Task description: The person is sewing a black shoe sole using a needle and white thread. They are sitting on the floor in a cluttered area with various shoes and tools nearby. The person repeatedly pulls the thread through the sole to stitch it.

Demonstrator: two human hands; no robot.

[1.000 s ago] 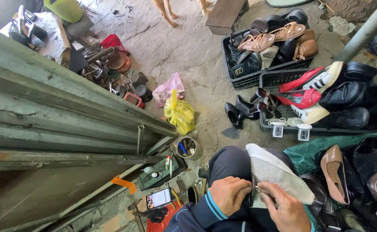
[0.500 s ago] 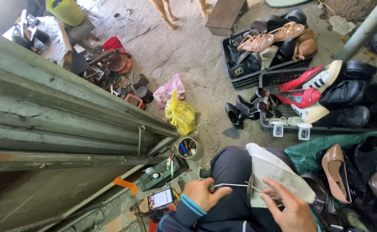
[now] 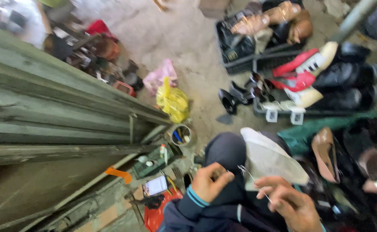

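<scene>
Though blurred, right hand (image 3: 289, 202) w/ needle (image 3: 257, 185), shoe (image 3: 269, 160)

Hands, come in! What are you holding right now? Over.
Left hand pinched shut on thread. Right hand gripping needle. Pale shoe on lap, right behind; nothing blocking.
</scene>
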